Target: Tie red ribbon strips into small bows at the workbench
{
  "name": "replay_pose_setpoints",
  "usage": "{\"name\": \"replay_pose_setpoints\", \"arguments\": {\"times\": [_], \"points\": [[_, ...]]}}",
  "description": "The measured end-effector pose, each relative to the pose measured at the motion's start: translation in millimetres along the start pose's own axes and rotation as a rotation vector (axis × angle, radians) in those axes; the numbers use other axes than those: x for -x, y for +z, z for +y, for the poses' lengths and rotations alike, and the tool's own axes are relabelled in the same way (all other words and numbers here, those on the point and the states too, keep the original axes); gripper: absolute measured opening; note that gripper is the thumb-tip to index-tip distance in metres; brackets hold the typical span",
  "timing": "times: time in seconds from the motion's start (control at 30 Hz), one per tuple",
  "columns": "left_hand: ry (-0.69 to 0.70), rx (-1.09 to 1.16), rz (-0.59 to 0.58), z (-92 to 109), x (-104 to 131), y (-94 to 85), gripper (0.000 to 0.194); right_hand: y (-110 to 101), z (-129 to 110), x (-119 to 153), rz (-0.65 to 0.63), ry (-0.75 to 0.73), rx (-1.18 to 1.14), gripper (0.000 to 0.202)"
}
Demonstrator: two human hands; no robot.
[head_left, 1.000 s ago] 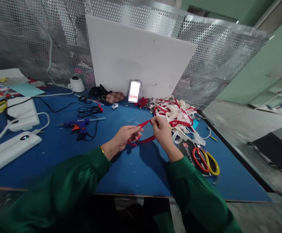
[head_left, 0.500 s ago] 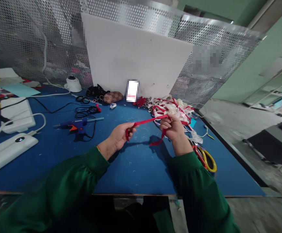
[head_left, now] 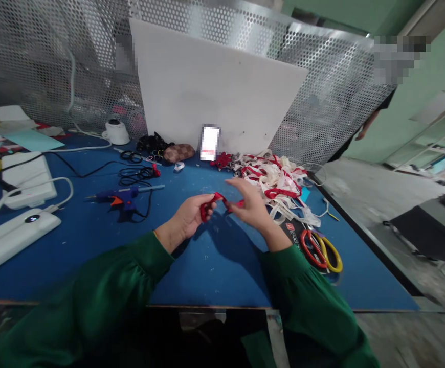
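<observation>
Above the blue table, my left hand (head_left: 189,213) is closed, pinching a red ribbon (head_left: 207,208) at the fingertips. Part of the ribbon loops below those fingers, while the rest runs rightward. My right hand (head_left: 252,208) is just to the right, fingers stretched out and thumb apart from the index finger. The ribbon's right part passes close by that thumb; whether they touch I cannot tell. Behind my right hand lies a tangled heap of white and red ribbons (head_left: 284,176). A small red ribbon piece (head_left: 222,160) sits at the heap's left end.
A blue glue gun (head_left: 120,196) with its cord lies left. Scissors (head_left: 314,250) with red and yellow handles lie right. A lit phone (head_left: 209,143) leans on the white board (head_left: 215,87). White power strips (head_left: 26,225) occupy the left edge. Another person's arm (head_left: 370,122) shows behind the mesh.
My right hand has let go of the stretched ribbon, moved left toward my left hand and spread its fingers. The ribbon has gone slack. A person has appeared at the back right.
</observation>
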State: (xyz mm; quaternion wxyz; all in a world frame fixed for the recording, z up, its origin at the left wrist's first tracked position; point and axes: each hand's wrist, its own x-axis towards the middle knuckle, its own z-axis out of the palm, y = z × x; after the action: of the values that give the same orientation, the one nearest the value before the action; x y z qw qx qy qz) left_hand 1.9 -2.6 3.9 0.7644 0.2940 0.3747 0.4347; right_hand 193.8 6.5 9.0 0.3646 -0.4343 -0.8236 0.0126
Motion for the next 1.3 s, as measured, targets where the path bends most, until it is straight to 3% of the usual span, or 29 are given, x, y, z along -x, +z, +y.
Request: {"name": "replay_pose_setpoints", "arguments": {"times": [0.07, 0.13, 0.3, 0.43, 0.8, 1.0, 1.3], "points": [[0.005, -0.018, -0.03, -1, 0, 0.5, 0.013, 10, -10, 2, -0.118, -0.103, -0.02, 0.047], [-0.003, -0.029, -0.049, -1, 1, 0.5, 0.014, 19, -13, 5, -0.128, -0.101, -0.018, 0.038], [-0.028, -0.025, -0.085, 1, 2, 0.5, 0.028, 21, -8, 5, -0.052, 0.001, 0.003, 0.031], [-0.009, -0.08, -0.144, -1, 5, 2.1, 0.022, 17, -9, 4, -0.018, 0.094, 0.006, 0.031], [0.065, -0.281, -0.096, -10, -1, -2.2, 0.024, 16, 1, 7, 0.088, 0.356, 0.0, 0.033], [0.062, -0.257, -0.117, -6, 4, 0.8, 0.024, 17, -1, 6, 0.146, 0.387, -0.077, 0.029], [0.069, -0.252, -0.112, -6, 3, 1.6, 0.032, 19, -1, 6, 0.112, 0.358, -0.077, 0.028]]}}
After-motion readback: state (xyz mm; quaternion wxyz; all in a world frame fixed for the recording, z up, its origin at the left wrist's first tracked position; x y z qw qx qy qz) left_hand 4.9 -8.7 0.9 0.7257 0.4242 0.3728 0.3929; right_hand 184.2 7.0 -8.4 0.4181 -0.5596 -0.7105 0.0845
